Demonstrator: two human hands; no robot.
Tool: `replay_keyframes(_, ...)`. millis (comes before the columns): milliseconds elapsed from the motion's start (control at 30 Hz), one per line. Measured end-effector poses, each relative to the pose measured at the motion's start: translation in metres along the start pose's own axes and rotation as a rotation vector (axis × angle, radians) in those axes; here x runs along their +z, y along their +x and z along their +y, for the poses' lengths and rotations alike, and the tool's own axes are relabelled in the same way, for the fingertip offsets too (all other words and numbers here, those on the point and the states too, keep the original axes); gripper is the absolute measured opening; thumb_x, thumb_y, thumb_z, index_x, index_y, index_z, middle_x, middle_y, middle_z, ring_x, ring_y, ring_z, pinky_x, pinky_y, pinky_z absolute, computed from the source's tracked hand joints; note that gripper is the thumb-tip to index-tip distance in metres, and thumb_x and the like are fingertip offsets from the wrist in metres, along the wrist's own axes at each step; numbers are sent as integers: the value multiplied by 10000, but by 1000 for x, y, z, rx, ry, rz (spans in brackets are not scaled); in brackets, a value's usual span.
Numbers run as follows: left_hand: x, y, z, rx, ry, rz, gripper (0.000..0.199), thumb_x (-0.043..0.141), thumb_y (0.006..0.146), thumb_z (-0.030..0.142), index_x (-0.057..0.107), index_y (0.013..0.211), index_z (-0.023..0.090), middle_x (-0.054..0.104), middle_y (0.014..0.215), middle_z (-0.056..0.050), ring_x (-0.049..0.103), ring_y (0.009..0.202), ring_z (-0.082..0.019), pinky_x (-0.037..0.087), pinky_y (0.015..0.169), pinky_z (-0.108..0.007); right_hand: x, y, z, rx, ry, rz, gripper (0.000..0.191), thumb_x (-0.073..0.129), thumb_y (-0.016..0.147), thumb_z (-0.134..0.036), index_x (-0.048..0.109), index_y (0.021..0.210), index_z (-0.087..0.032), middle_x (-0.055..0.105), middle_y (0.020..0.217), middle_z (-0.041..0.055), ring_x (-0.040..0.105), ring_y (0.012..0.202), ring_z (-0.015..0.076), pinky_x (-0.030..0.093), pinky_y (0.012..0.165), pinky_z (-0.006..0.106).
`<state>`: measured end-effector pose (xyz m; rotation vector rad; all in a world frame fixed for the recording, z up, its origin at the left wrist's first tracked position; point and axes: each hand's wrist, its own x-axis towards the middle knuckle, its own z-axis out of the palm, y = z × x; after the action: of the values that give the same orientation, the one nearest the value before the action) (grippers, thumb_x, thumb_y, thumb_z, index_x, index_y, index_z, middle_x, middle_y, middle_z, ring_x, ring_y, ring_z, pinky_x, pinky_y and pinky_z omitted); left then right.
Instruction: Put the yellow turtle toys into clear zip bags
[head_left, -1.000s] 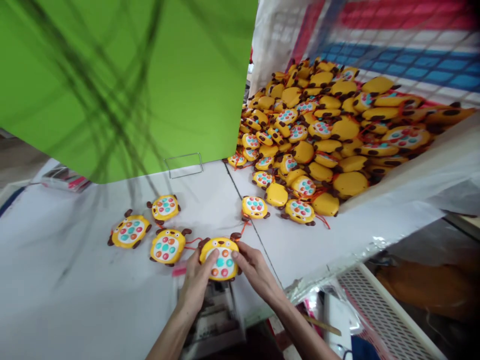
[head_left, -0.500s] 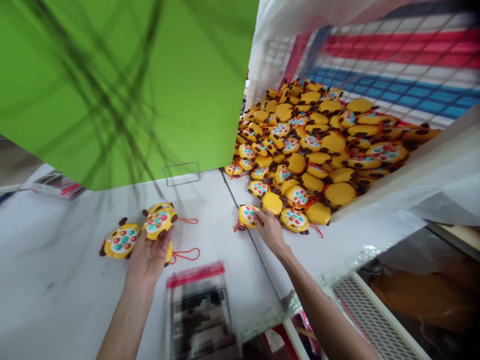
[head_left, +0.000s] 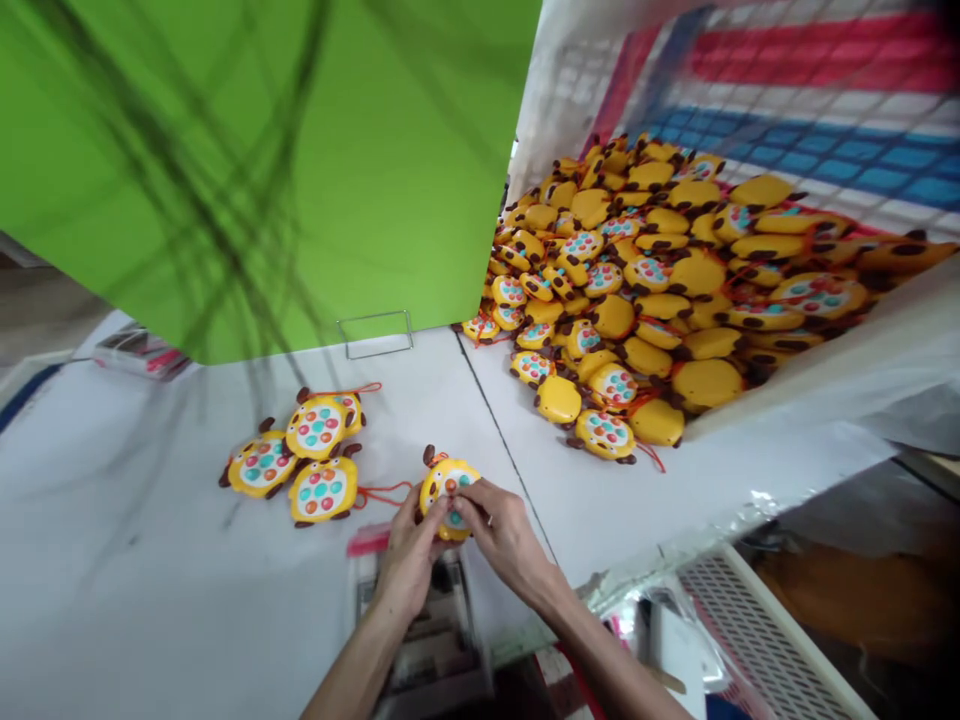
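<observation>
Near the front of the white table, a yellow toy (head_left: 448, 480) with coloured dots and brown ears is held between my two hands. My left hand (head_left: 410, 550) grips its lower left side, thumb on its face. My right hand (head_left: 504, 527) closes on its right side, fingertips on the dotted face. To the left lie several similar toys (head_left: 322, 490) close together, dotted faces up, with orange cords. A large heap of the same toys (head_left: 645, 300) fills the right rear, some dotted side up, others showing plain yellow backs.
A big green panel (head_left: 285, 180) stands at the back left, a wire loop (head_left: 375, 335) at its lower edge. A clear pouch with a pink edge (head_left: 371, 540) lies partly under my left arm. White perforated baskets (head_left: 765, 630) sit below the table's front edge (head_left: 622, 583).
My right hand has brought a toy from the heap's near edge to the middle. My left hand has let go of its toy at the left group and moved right to the one now held.
</observation>
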<state>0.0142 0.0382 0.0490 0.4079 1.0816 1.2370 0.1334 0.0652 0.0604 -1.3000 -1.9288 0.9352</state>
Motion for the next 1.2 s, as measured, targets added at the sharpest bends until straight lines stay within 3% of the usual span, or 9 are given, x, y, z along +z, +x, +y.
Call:
replay_keyframes(133,-14,-1,8,-51,-5,40,403,743,637,315,587,969,149,674,866,-57,644,697,-181,518,571,-248,-5,-5,8,137,239,159,206,494,847,-319,643,838,-177,653,788,53,592,713,172,465,620,258)
replay_keyframes(200,-18,-3,11,-40,0,46,387,743,634,296,599,957,138,680,845,-55,642,699,-180,516,585,-245,-10,-5,16,246,314,166,261,507,836,-380,642,878,-161,658,833,67,595,732,183,469,593,262)
replay_keyframes(300,-24,-3,15,-66,34,-21,382,738,642,272,615,979,139,684,870,-55,642,733,-180,514,620,-245,-16,-6,21,339,435,-16,363,493,837,-450,642,948,-138,654,821,67,587,677,165,455,549,251)
replay_keyframes(433,-29,-1,21,-135,131,-144,416,722,670,288,621,1041,128,689,878,-81,642,714,-186,509,590,-249,-11,-7,17,348,637,-227,400,523,824,-470,617,1013,-131,623,744,30,555,615,126,428,519,219)
replay_keyframes(667,-26,-12,7,-51,16,-106,500,663,730,390,536,1162,175,649,1071,-101,639,865,-215,525,715,-300,17,-9,12,436,813,27,368,608,765,-466,568,933,-141,617,768,30,570,638,141,454,515,224)
replay_keyframes(800,-29,-14,-2,85,199,-33,525,700,702,275,502,1178,178,631,1115,-83,606,975,-227,491,848,-323,23,-17,13,422,807,22,369,617,763,-464,575,940,-144,643,864,58,601,746,181,499,626,274)
replay_keyframes(967,-33,-20,4,102,281,-87,477,664,722,289,500,1154,172,626,1119,-82,600,984,-238,506,828,-334,19,-22,9,460,791,-77,443,583,802,-459,550,1125,-156,656,983,84,616,847,222,504,625,281)
replay_keyframes(1133,-32,-28,12,133,348,0,478,653,724,304,507,1162,179,626,1111,-78,595,986,-240,504,831,-331,23,-23,1,458,770,-113,483,527,827,-495,534,1175,-160,668,940,85,625,830,224,514,623,295)
replay_keyframes(1200,-41,-28,22,166,366,102,479,660,718,321,527,1153,172,639,1077,-75,599,973,-234,504,825,-315,21,-23,4,418,676,-120,476,497,835,-507,559,1135,-143,670,912,98,629,767,213,508,572,284)
